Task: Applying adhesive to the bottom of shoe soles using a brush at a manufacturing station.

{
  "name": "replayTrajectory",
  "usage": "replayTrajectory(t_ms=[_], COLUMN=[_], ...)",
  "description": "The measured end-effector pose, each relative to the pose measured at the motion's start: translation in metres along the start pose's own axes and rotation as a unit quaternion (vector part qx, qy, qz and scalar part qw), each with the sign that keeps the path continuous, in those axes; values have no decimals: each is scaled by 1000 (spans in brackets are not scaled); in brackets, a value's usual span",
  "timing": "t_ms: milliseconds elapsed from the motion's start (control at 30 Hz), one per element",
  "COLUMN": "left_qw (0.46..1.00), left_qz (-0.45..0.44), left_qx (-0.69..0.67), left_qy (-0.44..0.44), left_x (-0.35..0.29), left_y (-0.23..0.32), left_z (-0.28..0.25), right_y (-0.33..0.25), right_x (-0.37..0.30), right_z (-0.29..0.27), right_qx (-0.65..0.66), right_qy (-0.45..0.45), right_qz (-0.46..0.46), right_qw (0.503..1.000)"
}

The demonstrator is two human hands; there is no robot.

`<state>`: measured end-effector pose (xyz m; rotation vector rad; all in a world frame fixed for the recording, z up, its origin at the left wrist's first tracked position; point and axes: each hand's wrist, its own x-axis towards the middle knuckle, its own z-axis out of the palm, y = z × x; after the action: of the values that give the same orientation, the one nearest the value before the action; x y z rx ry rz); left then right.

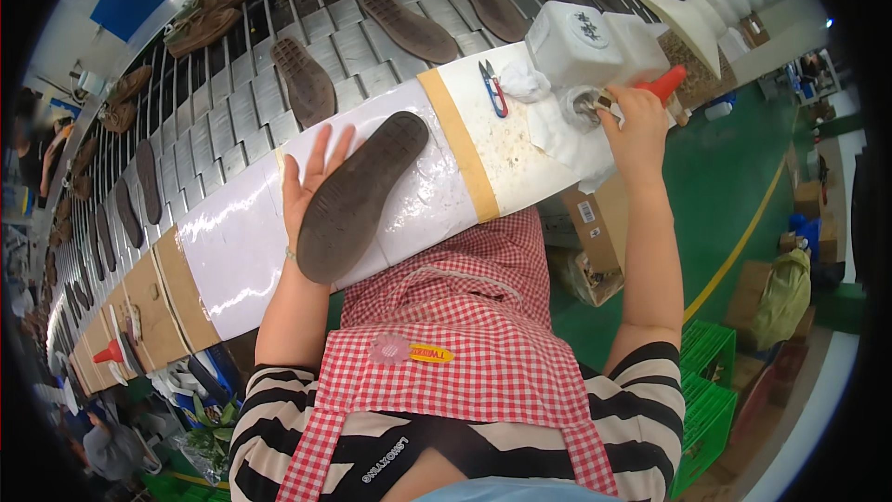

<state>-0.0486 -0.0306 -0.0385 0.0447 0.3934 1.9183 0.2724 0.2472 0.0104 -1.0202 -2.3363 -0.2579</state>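
Note:
A dark brown shoe sole (362, 195) lies tilted over my left hand (311, 177), above the white-covered work board. The left fingers stretch out beyond the sole's edge, and its body hides the thumb and part of the palm. On the right, my right hand (639, 135) is closed in a pinch at the mouth of a small clear jar (583, 110). What its fingertips hold is small and brownish, too unclear to name. White cloth (567, 146) is bunched around the jar. Left of it lie thread snips (492, 90) with a wad of white material (526, 82).
Beyond the board runs a slatted metal conveyor (251, 121) carrying several soles and shoes. A white plastic container (571, 42) and a red cone-shaped tip (663, 85) stand near my right hand. A flared white duct (683, 23) hangs over that end. Green crates (701, 400) sit lower right.

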Motion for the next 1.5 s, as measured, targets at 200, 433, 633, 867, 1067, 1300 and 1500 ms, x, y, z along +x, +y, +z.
replayTrajectory(t_ms=[200,433,633,867,1067,1300,1500], left_qw=[972,969,972,977,976,994,984], left_qz=[-201,-162,-156,-152,-88,-112,-136], left_qx=[-103,-187,-164,-132,48,-2,-91], left_qy=[59,8,-67,-65,-195,-10,-74], left_x=[-44,-43,-19,-6,-15,-20,-18], left_y=[-11,-20,-27,-43,-47,-54,-54], left_z=[-14,-30,-2,24,37,43,33], right_y=[11,45,5,-165,-202,-212,-211], right_x=[2,-16,-16,-7,-12,-23,-24], right_z=[12,-17,-48,-79,-63,-67,-59], right_qx=[-20,103,517,480,422,409,390], right_qy=[-68,-179,-88,-97,-78,-114,-57], right_qz=[-34,213,226,-33,-182,-259,-237], right_qw=[997,955,821,871,885,867,888])
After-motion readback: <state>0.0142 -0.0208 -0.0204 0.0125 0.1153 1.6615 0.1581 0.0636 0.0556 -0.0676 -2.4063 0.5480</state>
